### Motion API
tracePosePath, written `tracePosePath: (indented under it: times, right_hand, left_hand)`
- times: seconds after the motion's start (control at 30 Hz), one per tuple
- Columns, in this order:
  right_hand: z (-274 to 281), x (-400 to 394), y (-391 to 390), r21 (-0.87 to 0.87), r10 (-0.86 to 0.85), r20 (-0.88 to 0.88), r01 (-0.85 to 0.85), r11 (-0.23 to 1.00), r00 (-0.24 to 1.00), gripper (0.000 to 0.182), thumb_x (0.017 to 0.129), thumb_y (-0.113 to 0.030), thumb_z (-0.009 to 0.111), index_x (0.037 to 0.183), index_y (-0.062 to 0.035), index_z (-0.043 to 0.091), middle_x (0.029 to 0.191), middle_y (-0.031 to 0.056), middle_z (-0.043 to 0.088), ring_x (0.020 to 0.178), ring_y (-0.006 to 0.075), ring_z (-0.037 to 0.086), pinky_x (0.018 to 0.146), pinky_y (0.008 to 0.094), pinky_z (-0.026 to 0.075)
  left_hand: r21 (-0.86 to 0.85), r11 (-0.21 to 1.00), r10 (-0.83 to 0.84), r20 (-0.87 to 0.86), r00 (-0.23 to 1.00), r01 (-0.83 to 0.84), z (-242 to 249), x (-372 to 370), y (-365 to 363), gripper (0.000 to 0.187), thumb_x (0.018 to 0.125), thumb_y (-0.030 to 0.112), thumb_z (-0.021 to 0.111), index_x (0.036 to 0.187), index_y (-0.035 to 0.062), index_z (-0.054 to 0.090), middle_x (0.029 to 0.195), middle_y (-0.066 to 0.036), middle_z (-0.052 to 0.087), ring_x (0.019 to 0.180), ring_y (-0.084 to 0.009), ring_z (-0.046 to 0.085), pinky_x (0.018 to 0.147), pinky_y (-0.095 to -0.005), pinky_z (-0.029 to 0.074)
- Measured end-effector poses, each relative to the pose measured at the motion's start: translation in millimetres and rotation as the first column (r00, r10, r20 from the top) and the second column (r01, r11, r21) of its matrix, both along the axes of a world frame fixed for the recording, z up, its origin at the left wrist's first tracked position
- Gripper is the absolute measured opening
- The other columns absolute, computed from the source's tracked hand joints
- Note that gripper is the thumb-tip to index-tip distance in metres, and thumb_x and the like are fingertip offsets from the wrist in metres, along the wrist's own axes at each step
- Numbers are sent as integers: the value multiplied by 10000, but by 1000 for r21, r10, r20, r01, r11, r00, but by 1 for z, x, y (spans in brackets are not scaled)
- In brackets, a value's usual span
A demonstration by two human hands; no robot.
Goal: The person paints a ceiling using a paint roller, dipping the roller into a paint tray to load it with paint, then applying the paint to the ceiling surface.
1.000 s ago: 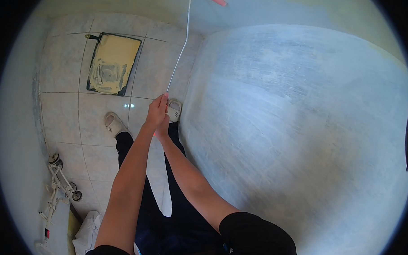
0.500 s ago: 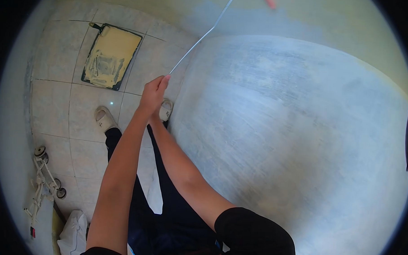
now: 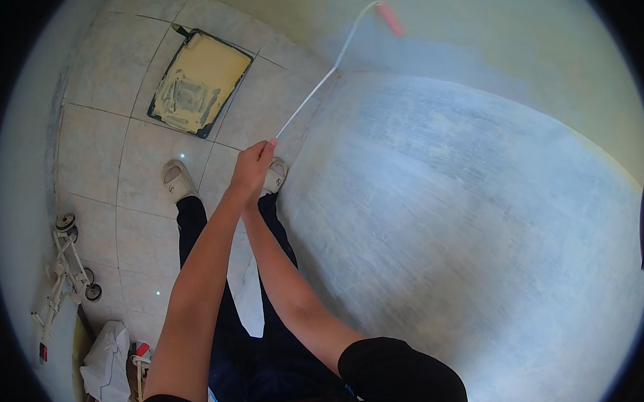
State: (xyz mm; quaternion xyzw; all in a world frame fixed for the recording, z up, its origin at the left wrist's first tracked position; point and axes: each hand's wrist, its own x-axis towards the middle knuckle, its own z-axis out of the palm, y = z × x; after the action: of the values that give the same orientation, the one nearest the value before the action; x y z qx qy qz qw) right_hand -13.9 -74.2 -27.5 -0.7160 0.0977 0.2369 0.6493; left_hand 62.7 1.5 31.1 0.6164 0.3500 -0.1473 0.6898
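Observation:
My left hand [image 3: 252, 166] is closed round the grip end of a long paint roller, whose thin metal rod [image 3: 308, 100] runs up and right from my fist. At the far end of the rod, the pink roller head [image 3: 391, 20] is against or close to the upper wall; contact is unclear. My right hand [image 3: 251, 200] is close behind and below the left one, which mostly hides it, and its fingers do not show. On the tiled floor, left of the rod, lies a dark tray [image 3: 230, 95] with pale yellow paint [image 3: 215, 59] in it.
A brush-like handle [image 3: 179, 30] sticks out at the tray's upper corner. The pale bluish wall [image 3: 436, 191] rises close on the right. My sandalled feet [image 3: 179, 182] stand below the tray. A white wheeled frame [image 3: 68, 270] and a white bag [image 3: 109, 360] are at lower left.
The roller head has come further into view, lower and to the left. Both hands and the tray appear shifted right in the picture, as the view has moved.

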Motion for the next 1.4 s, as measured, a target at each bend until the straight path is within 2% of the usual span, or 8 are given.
tracePosePath:
  times: [0.2, 0.37, 0.43, 0.63, 0.73, 0.9, 1.1, 1.4]
  right_hand:
    - [-23, 25, 2, 19, 1, -66, 0, 1000, 998, 172, 960, -174, 629, 1078, -48, 619, 898, -10, 608, 821, 92, 588, 701, 294, 473]
    - [-30, 68, -10, 21, -14, -81, 15, 1000, 997, 175, 962, -176, 628, 1083, -51, 617, 906, -9, 608, 823, 92, 586, 702, 297, 473]
    - [-50, 61, 1, 14, -28, -80, 29, 999, 996, 176, 963, -177, 628, 1085, -51, 617, 909, -9, 607, 824, 92, 585, 703, 298, 473]
    - [-78, 17, 7, 47, -63, -154, 71, 996, 986, 179, 964, -179, 626, 1092, -54, 615, 918, -8, 607, 827, 93, 583, 705, 301, 474]
    - [-80, 9, 6, 66, -71, -178, 84, 994, 982, 181, 965, -181, 626, 1095, -55, 614, 923, -7, 606, 828, 93, 582, 706, 303, 474]
    - [-83, 2, -5, 241, -71, -398, 179, 954, 914, 206, 982, -201, 605, 1134, -62, 597, 945, -2, 596, 845, 94, 571, 698, 311, 473]
    - [-68, 10, -13, 166, -3, -505, 101, 981, 863, 218, 1003, -213, 567, 1132, -40, 603, 928, 2, 602, 835, 100, 582, 686, 310, 469]
    - [-58, -1, -5, 12, -60, -285, 66, 998, 957, 215, 1004, -212, 558, 1084, -21, 614, 886, 13, 609, 795, 103, 595, 654, 311, 465]
  left_hand:
    - [117, 991, -85, 252, 964, 57, 62, 56, 7, 463, 1035, 374, 536, 821, -37, 542, 676, -182, 526, 607, -283, 418, 618, -401, 414]
    - [149, 988, -85, 335, 938, 36, 27, 72, 3, 451, 1034, 386, 545, 854, -28, 543, 659, -145, 469, 603, -230, 400, 606, -356, 411]
    - [208, 974, -137, 201, 970, 95, 10, 64, 5, 463, 1041, 393, 507, 880, -31, 598, 767, -245, 601, 682, -414, 533, 667, -435, 455]
    - [289, 951, -128, 27, 991, 115, -44, 29, 1, 493, 1048, 435, 462, 926, -17, 616, 798, -259, 623, 781, -466, 602, 710, -464, 478]
    - [266, 954, -117, -85, 990, 135, -62, 11, -3, 543, 1050, 473, 441, 907, -25, 602, 742, -191, 596, 679, -337, 546, 687, -412, 459]
    - [235, 964, -97, -130, 987, 126, -83, -1, -8, 591, 1048, 513, 402, 884, -19, 600, 773, -185, 622, 736, -338, 590, 723, -424, 465]
    - [270, 958, -57, -143, 988, 94, -88, 3, -9, 583, 1049, 487, 411, 908, -32, 634, 813, -246, 648, 801, -434, 621, 762, -467, 475]
    - [134, 991, -8, -20, 1000, 10, -2, 10, -31, 556, 1041, 456, 482, 876, -55, 627, 665, -178, 580, 619, -268, 534, 646, -388, 457]
